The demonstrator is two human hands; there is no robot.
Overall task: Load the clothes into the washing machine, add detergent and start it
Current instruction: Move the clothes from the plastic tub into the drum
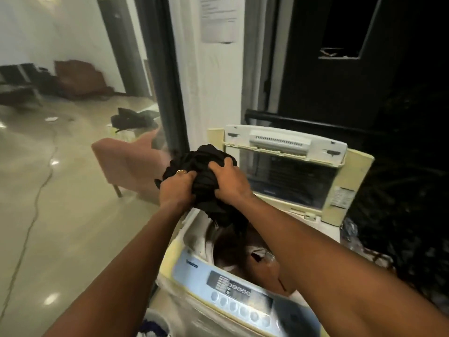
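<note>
Above the open tub of the washing machine (194,242), toward its far left corner, you held a bundle of black clothes (201,176) in both hands. Your left hand (178,186) was clenched tight into the bundle's left side, a ring showing on one finger. Your right hand (229,181) was clamped over its right side, fingers dug into the cloth. A tail of the fabric hung down to the tub's rim. The lid (291,166) stood raised at the machine's back edge. Inside the tub lay some reddish-brown fabric (233,249). The control panel (240,295) ran along the near edge. A pink chair (126,164) stood left of the machine on the shiny floor (48,215).
</note>
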